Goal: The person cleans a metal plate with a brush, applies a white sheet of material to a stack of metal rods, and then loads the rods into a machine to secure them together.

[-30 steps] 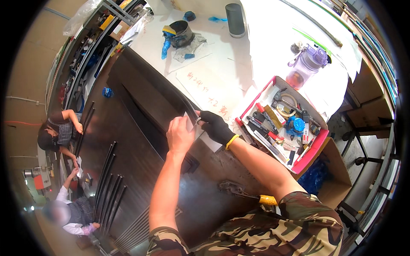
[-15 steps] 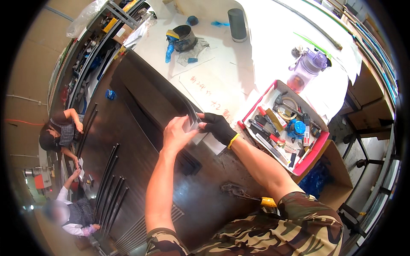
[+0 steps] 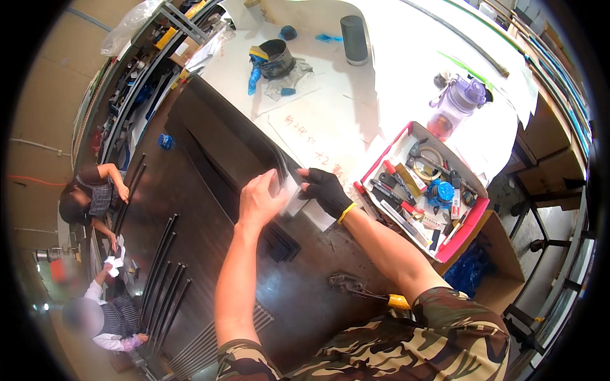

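My bare left hand (image 3: 259, 202) is closed on the near corner of a long, dark, bent sheet (image 3: 222, 130), its fingers curled over the edge. Beside it, a small pale sheet piece (image 3: 291, 193) shows between my hands, against the dark edge. My right hand (image 3: 327, 192), in a black fingerless glove with a yellow cuff, meets that pale piece's right side with its fingertips; the underside of this grip is hidden. More dark strips (image 3: 279, 244) lie on the table just below my left hand.
An open box (image 3: 480, 219) of markers and tape stands right, near a purple bottle (image 3: 457, 101). A stained pot (image 3: 273, 60) and a dark cylinder (image 3: 354, 39) stand far off. A yellow-handled clamp (image 3: 362, 289) lies near me. Two people work left, beside black rods (image 3: 159, 273).
My hands have drawn slightly apart, uncovering more of the pale piece between them. At the left, a white paper between the two people's hands has shifted and changed shape.
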